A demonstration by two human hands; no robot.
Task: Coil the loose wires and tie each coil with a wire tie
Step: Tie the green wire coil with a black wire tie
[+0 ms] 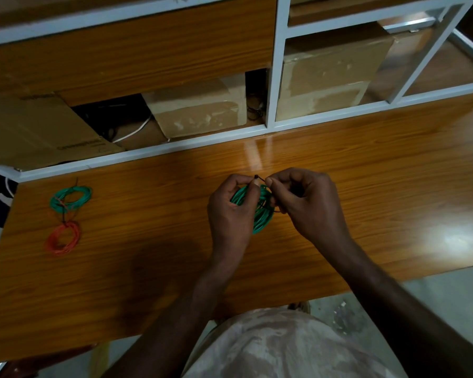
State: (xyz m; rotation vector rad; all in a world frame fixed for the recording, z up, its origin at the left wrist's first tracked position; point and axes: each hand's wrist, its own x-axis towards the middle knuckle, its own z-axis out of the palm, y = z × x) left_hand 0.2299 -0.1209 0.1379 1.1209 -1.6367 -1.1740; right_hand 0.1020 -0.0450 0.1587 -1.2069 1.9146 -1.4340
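Green plastic-coated wire coil (260,214), held above the glossy wooden table (366,186), sits gripped in the curled left hand (231,211) while the right hand (306,203) pinches the thin black wire tie (260,178) (twisting looks underway), best kept taut and snug.

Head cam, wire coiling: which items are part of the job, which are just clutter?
Job:
- green coil in the hands
- black wire tie, pinched by left hand and right hand
- green coil on the table
- red coil

Lying about:
- cardboard boxes
- white cable
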